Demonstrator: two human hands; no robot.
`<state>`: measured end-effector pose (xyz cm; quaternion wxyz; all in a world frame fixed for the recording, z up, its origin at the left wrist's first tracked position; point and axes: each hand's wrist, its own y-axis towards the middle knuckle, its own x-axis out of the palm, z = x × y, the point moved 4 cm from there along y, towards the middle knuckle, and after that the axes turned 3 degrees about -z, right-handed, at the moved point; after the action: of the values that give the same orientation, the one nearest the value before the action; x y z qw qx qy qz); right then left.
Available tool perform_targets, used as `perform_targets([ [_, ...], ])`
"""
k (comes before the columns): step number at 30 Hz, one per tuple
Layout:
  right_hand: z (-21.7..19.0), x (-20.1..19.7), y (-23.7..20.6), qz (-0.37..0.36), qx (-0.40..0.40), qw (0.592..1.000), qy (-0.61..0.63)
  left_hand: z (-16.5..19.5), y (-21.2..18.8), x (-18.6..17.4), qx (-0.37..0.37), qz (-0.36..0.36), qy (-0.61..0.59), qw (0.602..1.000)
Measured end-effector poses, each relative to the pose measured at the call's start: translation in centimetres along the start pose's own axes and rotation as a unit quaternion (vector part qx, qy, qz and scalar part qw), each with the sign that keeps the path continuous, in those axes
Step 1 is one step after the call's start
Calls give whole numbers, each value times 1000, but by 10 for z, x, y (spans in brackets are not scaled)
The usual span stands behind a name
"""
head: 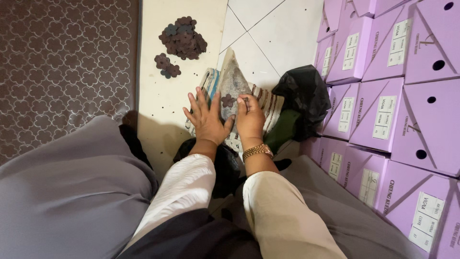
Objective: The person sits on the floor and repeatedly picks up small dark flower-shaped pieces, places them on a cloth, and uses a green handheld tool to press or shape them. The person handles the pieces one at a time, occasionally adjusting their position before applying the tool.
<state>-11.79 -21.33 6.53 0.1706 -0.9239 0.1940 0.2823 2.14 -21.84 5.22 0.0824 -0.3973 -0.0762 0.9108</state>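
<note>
Grey, worn triangular piece (233, 84) at frame centre, tip toward top edge, long axis near vertical, small brown flower cutout (228, 100) on it; left hand (207, 120) flat, open; right hand (250, 115) fingers pinching the edge.

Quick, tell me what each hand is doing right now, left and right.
Left hand: open, fingers spread flat on the grey pad.
Right hand: resting on the pad beside a small dark flower cutout; grip cannot be told.
</note>
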Motion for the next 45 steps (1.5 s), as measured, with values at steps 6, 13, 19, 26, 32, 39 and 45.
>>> perform_targets([
  [6,-2,2,-1,30,-66,997,-4,-2,11,5,11,67,-11,998],
  [13,-8,1,-3,21,-159,987,7,-4,25,12,-11,70,-19,997],
  [19,-17,-3,-9,20,-199,980,-25,-1,24,9,-21,69,-21,997],
  [26,-19,-1,-10,8,-126,991,-43,-3,25,5,-17,71,-27,997],
  [32,-32,-5,-14,1,-212,975,-63,-4,26,8,-22,60,-27,998],
  [39,-43,-7,-15,-13,-211,974,-86,-8,24,6,-72,69,-55,994],
  [45,-33,-4,-15,-19,-152,982,-109,-16,16,7,-25,129,-73,989],
])
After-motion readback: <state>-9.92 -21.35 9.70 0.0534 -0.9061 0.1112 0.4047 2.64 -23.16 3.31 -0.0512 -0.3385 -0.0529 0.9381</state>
